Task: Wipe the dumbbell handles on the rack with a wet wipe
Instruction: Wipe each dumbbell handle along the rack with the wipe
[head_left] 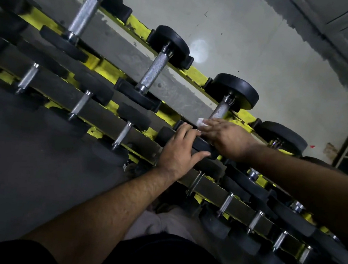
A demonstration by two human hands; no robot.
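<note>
The head view is tilting, so the yellow rack is running from 10 o'clock down to 4 o'clock across the frame. On its upper tier, 3 black dumbbells are lying with their knurled steel handles fully or partly showing: one at 11 o'clock, one near centre, and a third dumbbell just toward 2 o'clock from centre. A fourth is sitting farther toward 3 o'clock, its handle mostly hidden.

The right hand is lying over the near end of the third dumbbell's handle, fingers extended toward 9 o'clock and pressing a white wet wipe against the bar; only a small corner of the wipe is peeking out past the fingertips. Whether the thumb is curling under the bar cannot be told.

The left hand is resting on the near black head of the same dumbbell, fingers lying over its top edge and thumb spreading out toward 3 o'clock along its side, holding it loosely.

A lower tier of smaller dumbbells is running parallel, toward 7 o'clock from the upper one. The grey floor is showing beyond the rack at 1 o'clock.
</note>
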